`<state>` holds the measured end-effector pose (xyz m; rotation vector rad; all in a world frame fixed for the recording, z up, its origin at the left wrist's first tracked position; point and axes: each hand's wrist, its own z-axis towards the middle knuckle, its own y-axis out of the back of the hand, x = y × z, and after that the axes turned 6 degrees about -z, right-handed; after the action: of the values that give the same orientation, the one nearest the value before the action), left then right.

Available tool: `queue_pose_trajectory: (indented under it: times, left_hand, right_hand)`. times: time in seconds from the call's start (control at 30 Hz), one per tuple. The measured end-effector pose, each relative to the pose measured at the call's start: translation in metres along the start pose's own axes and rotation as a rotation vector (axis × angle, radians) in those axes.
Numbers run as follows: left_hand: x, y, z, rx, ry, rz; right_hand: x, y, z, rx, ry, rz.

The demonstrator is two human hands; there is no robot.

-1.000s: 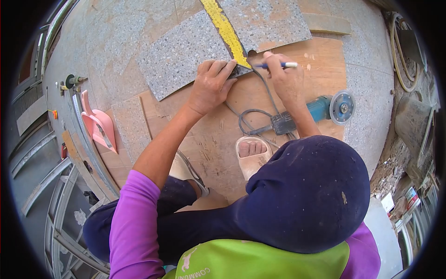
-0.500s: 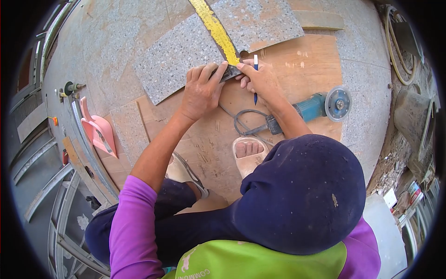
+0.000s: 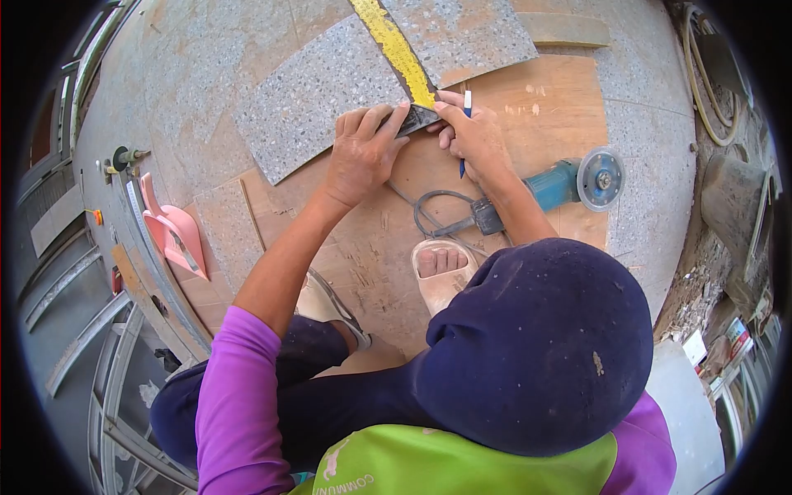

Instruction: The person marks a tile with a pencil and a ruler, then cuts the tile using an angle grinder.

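A speckled grey tile (image 3: 318, 107) lies on the floor with a square (image 3: 400, 54) across it. Its long blade is worn yellow, and its dark stock sits against the tile's near edge. My left hand (image 3: 360, 161) is closed on the stock, fingers over the top and thumb below. My right hand (image 3: 477, 139) is at the blade's near end, thumb and fingertips against it. A blue pen with a white end (image 3: 468, 103) is held in the right fingers, slanting across the hand. Some right fingertips are hidden under the tile edge.
An angle grinder (image 3: 553, 188) with its disc lies right of my right forearm, its cord looped on the brown board (image 3: 528, 107). A pink dustpan (image 3: 175, 235) is at left. Metal frames (image 3: 115, 388) stand lower left. A hose (image 3: 701, 91) hangs at right.
The square has slid slightly right along the tile, and both hands have moved right with it. The pen has shifted along with my right hand. The grinder stays put.
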<state>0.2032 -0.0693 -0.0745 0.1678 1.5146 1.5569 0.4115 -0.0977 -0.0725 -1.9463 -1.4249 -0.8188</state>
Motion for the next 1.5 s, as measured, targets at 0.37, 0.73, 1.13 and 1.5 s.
queue_pose_trajectory:
  times: [0.37,0.73,1.13,1.5]
  left_hand:
    - [-0.001,-0.003,0.001,-0.009,0.011,-0.012]
    - [0.000,-0.005,0.002,-0.019,0.013,-0.039]
    - [-0.001,-0.003,0.003,-0.003,0.017,-0.033]
    - [0.000,-0.003,0.003,-0.001,0.009,-0.042]
  right_hand:
    - [0.000,0.002,-0.001,-0.002,-0.013,0.013]
    - [0.000,0.004,0.001,-0.001,-0.010,0.022]
    - [0.002,0.005,-0.001,0.020,-0.020,0.016]
    - [0.048,0.031,-0.015,-0.303,0.456,-0.358]
